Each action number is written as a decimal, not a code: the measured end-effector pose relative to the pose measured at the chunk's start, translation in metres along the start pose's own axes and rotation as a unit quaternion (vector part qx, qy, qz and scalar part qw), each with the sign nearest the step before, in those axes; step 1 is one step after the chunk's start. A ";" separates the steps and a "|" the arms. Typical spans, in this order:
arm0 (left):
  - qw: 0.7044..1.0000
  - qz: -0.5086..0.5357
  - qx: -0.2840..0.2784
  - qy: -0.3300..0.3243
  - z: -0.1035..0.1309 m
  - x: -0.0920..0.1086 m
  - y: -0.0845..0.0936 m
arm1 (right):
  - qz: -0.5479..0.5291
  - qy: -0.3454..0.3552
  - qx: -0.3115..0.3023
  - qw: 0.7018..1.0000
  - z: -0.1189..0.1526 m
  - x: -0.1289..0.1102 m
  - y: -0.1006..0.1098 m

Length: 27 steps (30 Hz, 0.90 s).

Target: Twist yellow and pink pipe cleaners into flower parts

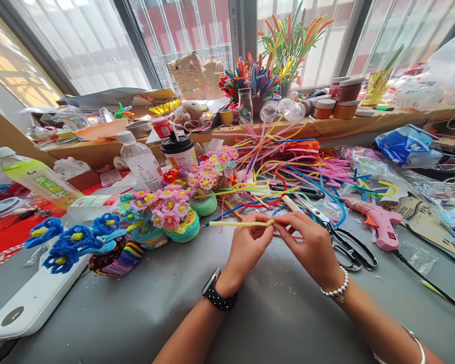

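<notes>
A pale yellow pipe cleaner (231,223) with a blue tip at its far left end stretches level above the grey table. My left hand (248,247) pinches it near its right end, thumb against fingers. There the yellow length forms a small curled knot, and the fingertips of my right hand (307,237) are closed on it. Both hands meet at this knot, which the fingers partly hide. Black-handled scissors (347,245) lie just right of my right hand. Left of my hands stand pots of pink pipe-cleaner flowers (170,207) and a striped pot with blue flowers (79,237).
Loose colored pipe cleaners (288,156) heap up behind my hands. A pink glue gun (379,222) with its black cord lies at right. A white power bank-like slab (34,298), bottles (140,159) and a lidded cup (180,154) stand left. Jars (349,91) line the sill.
</notes>
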<state>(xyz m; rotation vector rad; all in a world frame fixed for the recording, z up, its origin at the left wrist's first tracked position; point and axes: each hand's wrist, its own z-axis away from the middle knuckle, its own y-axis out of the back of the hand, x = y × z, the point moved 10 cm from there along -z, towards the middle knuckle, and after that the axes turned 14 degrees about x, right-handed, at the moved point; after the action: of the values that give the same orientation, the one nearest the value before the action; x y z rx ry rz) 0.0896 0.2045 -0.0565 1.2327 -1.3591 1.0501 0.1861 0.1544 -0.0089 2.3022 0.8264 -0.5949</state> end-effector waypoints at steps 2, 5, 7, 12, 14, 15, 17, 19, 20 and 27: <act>0.999 0.038 -0.011 0.036 0.000 -0.006 -0.002 | 0.003 0.005 0.006 1.000 -0.001 -0.001 0.002; 0.996 0.056 0.003 0.067 0.000 -0.012 0.000 | 0.011 0.008 0.019 1.000 -0.001 -0.001 0.003; 0.996 0.044 0.016 0.075 0.000 -0.014 0.002 | 0.017 0.017 0.028 0.999 0.001 -0.001 0.004; 0.997 0.027 0.029 0.071 0.000 -0.014 0.005 | 0.072 0.093 0.064 0.991 0.006 -0.013 0.007; 0.997 0.023 0.029 0.064 0.001 -0.012 0.005 | 0.104 0.137 0.081 0.982 0.009 -0.021 0.009; 0.998 0.024 0.030 0.058 0.000 -0.011 0.005 | 0.113 0.149 0.085 0.979 0.009 -0.023 0.010; 0.998 0.031 0.035 0.043 0.000 -0.008 0.006 | 0.110 0.142 0.082 0.980 0.008 -0.021 0.009; 0.998 0.034 0.043 0.021 -0.001 -0.004 0.007 | 0.093 0.112 0.071 0.987 0.006 -0.015 0.007; 0.999 0.027 0.047 0.006 -0.001 -0.002 0.008 | 0.085 0.101 0.065 0.989 0.005 -0.012 0.006; 0.999 -0.017 0.022 -0.034 0.000 0.006 0.005 | 0.019 0.017 0.037 0.999 0.001 -0.001 0.005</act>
<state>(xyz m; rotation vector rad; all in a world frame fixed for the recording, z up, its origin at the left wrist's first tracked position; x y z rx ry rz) 0.0851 0.2043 -0.0501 1.3306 -1.3690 1.0266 0.1884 0.1502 -0.0072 2.3951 0.7881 -0.5786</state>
